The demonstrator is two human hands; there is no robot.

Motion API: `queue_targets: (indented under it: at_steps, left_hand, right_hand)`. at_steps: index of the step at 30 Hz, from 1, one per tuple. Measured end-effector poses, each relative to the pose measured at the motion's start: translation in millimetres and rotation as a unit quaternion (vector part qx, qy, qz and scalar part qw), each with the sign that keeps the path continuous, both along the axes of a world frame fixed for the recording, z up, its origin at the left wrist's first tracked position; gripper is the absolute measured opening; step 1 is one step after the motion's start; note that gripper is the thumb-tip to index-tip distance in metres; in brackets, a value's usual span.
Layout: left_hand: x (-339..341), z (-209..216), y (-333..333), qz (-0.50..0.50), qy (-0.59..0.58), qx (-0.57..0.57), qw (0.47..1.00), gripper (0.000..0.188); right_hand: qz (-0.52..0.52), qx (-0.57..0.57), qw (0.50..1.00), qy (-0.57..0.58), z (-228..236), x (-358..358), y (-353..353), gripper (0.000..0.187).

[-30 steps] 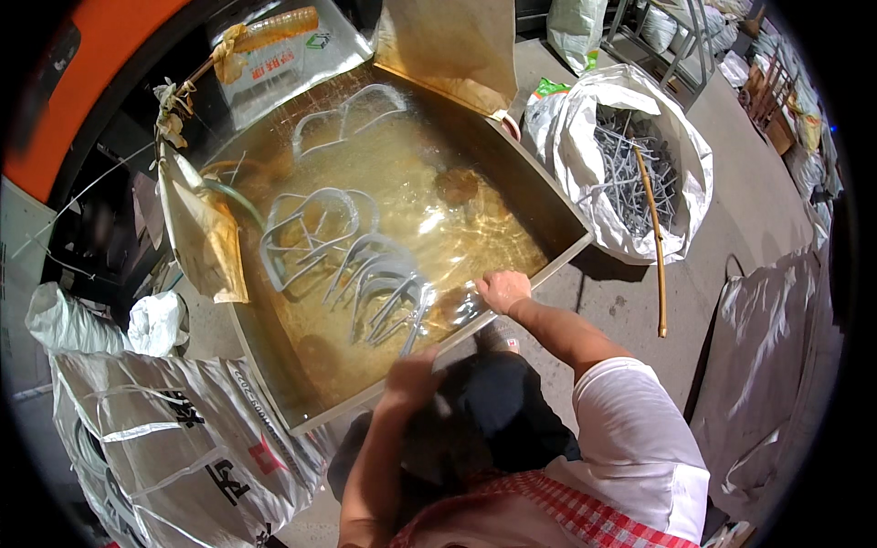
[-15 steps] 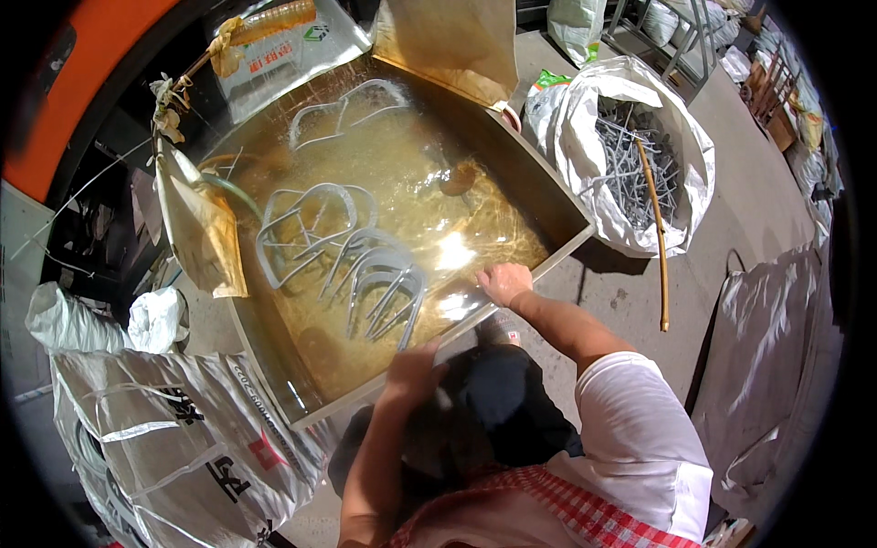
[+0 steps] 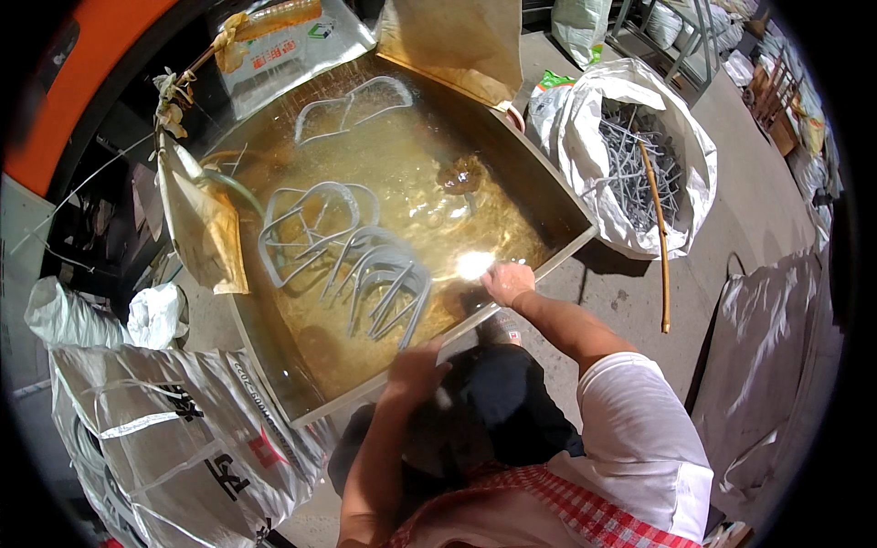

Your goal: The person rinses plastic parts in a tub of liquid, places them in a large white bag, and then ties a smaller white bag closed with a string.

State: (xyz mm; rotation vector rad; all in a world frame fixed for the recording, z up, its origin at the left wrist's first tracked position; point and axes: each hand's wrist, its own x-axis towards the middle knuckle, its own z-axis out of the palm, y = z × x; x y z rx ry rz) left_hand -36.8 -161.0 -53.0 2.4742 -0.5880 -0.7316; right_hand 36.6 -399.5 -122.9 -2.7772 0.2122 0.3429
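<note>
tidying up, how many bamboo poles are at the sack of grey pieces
1 bamboo pole, across grey pieces and the near rim of the white sack; more may be buried.

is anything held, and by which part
Cannot be told: the right hand is curled at the water tank's near rim, the left hand by that rim; neither grip shows clearly.

Bent grey frames (image 3: 399, 265) overlap left of centre in that water-filled rectangular metal tank (image 3: 567, 252); another frame (image 3: 347, 111) sits apart beyond them.
</note>
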Motion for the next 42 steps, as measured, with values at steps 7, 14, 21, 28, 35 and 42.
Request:
queue_targets:
  at_steps: [7, 14, 21, 28, 35, 42]
  left_hand:
    - [-1, -9, 3, -0.021, -0.024, 0.022, 0.999, 0.039]
    - [-2, -11, 6, -0.036, -0.032, 0.029, 0.998, 0.044]
    - [-2, -6, 3, -0.039, -0.024, 0.061, 0.997, 0.045]
    - [-3, -5, 5, -0.045, -0.03, 0.052, 0.997, 0.046]
    - [-4, -5, 4, -0.034, -0.026, 0.044, 0.998, 0.044]
    - [-6, -6, 6, -0.034, -0.057, 0.016, 0.998, 0.044]
  right_hand:
    - [0.009, -0.014, 1.0, 0.009, 0, 1, 0, 0.036]
    - [0.015, -0.026, 0.999, 0.011, -6, 2, 0, 0.037]
    - [0.01, -0.024, 1.0, 0.016, -2, 1, 0, 0.039]
    - [0.009, -0.025, 1.0, 0.01, -3, 1, 1, 0.038]
    - [0.011, -0.023, 1.0, 0.014, -3, 2, 1, 0.038]
    - [0.018, -0.022, 1.0, -0.009, -1, 1, 1, 0.038]
